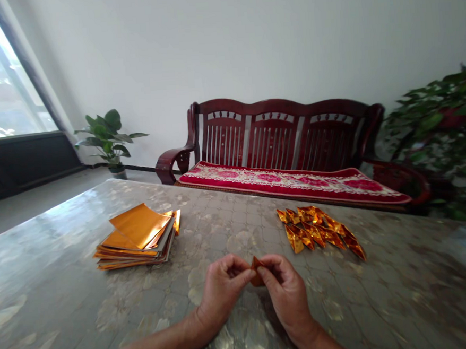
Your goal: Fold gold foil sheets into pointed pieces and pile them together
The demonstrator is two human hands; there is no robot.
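My left hand [222, 289] and my right hand [284, 294] hold a small folded piece of gold foil paper [257, 271] between their fingertips, just above the table. A loose stack of square gold foil sheets [136, 240] lies to the left of my hands, with a grey backing showing along its edges. To the right, a cluster of folded gold foil pieces [317, 231] sits overlapping on the marble-patterned tabletop [220, 218].
Behind the table stands a dark red wooden bench [282, 134] with a red floral cushion [285, 180]. A potted plant [109, 140] stands by the wall, and a larger leafy plant [437, 133] fills the right side. A window [6, 73] is at the left.
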